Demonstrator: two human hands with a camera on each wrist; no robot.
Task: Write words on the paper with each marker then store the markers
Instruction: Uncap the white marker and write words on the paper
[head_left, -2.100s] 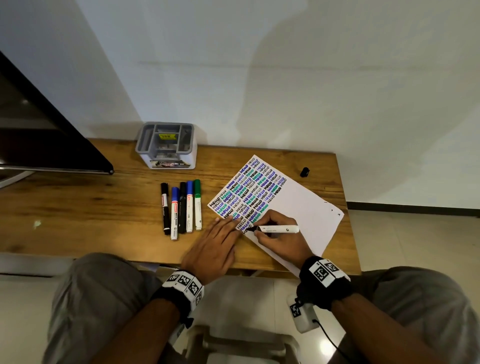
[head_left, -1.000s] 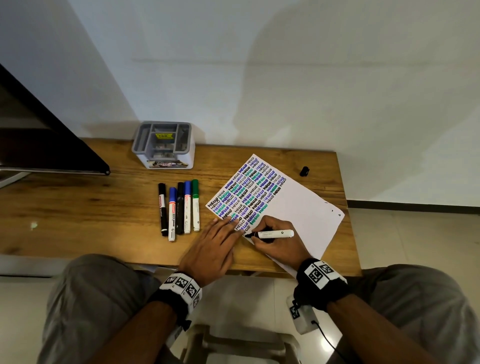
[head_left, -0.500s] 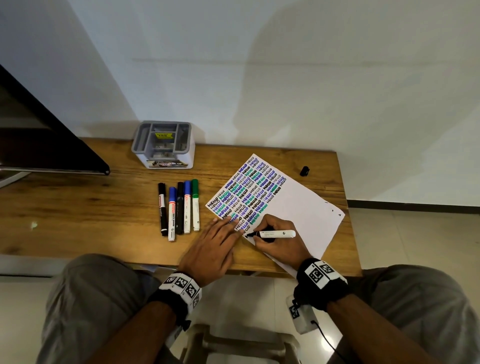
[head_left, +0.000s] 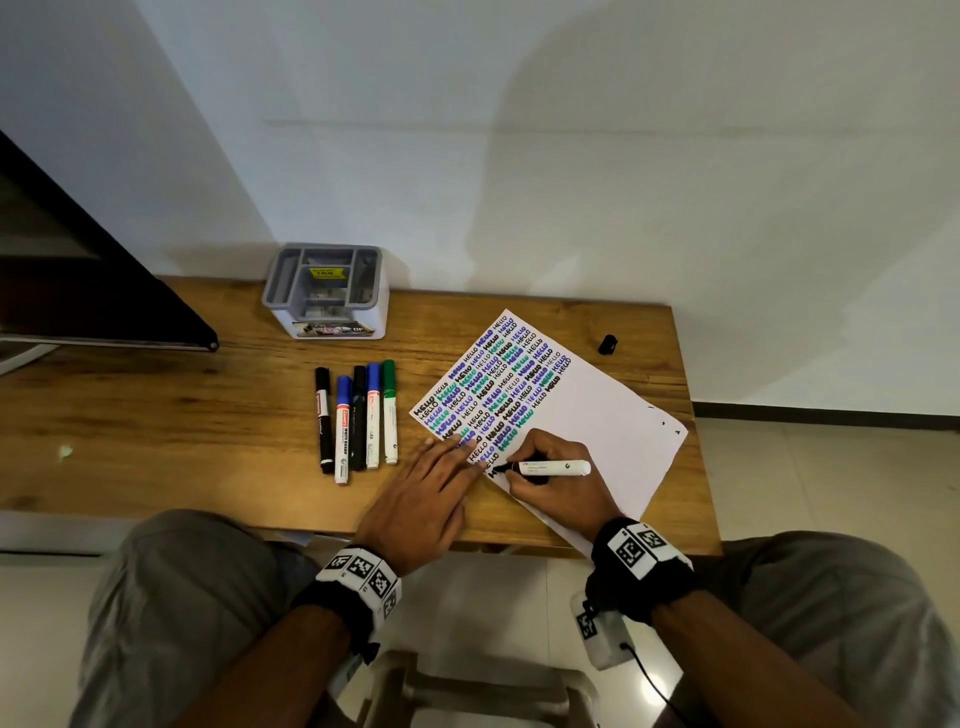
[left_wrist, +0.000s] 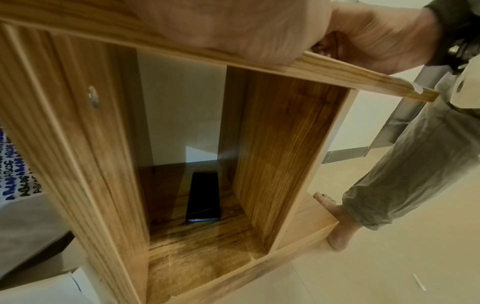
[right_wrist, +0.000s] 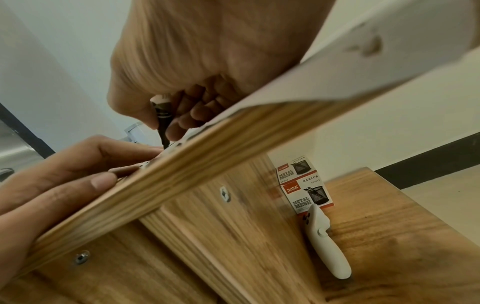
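A white paper (head_left: 597, 415) lies at an angle on the wooden table (head_left: 156, 441), its left part filled with rows of "HELLO" in black, blue and green. My right hand (head_left: 550, 478) grips a white-bodied black marker (head_left: 553, 468), whose tip touches the paper near its lower left edge; the same marker (right_wrist: 162, 121) shows between the fingers in the right wrist view. My left hand (head_left: 431, 493) lies flat, fingers straight, pressing the paper's left edge. Several capped markers (head_left: 358, 421) lie in a row left of the paper. A black cap (head_left: 607, 344) sits at the table's far right.
A grey-and-white desk organiser (head_left: 326, 291) stands at the back of the table. A dark panel (head_left: 78, 291) overhangs the far left. Below the tabletop, an open shelf holds a phone (left_wrist: 203, 197); another holds cardboard boxes (right_wrist: 306, 191) and a white handled tool (right_wrist: 324, 236).
The marker tip has worked slightly down and left along the paper's lower edge, adding black strokes. The left hand has kept pressing the paper in the same place.
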